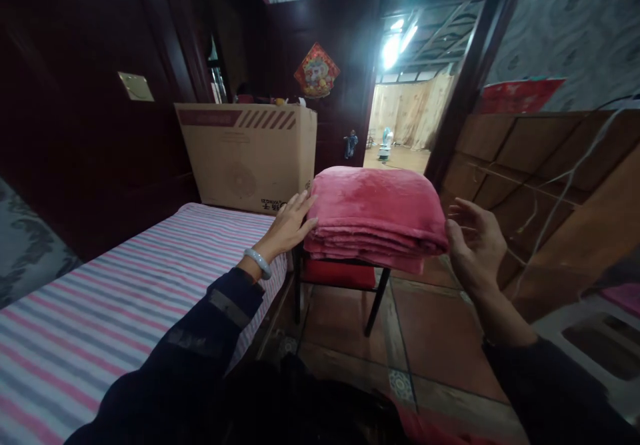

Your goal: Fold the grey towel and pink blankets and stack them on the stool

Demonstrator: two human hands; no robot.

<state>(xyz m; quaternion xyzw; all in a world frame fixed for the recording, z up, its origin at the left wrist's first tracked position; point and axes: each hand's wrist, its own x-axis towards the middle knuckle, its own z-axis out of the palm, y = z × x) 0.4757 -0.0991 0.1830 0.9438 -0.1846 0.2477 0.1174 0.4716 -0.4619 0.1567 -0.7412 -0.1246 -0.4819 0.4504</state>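
A folded pink plush blanket (375, 198) rests on a chair (340, 275) with a red seat and dark legs. Its folded layers face me. My left hand (287, 224), with a pale bangle on the wrist, lies against the blanket's left side, fingers stretched out. On the other side, my right hand (475, 242) is beside the right edge, fingers apart and slightly curved. Its thumb is close to the cloth; whether it touches, I cannot tell. Neither hand grips anything.
A bed with a striped sheet (100, 305) is at left, a large cardboard box (245, 152) behind it. An open doorway shows a fan (385, 144). At right stand a wooden cabinet (530, 158) with a red container (523, 95) on top, loose cables and a white plastic item (595, 338).
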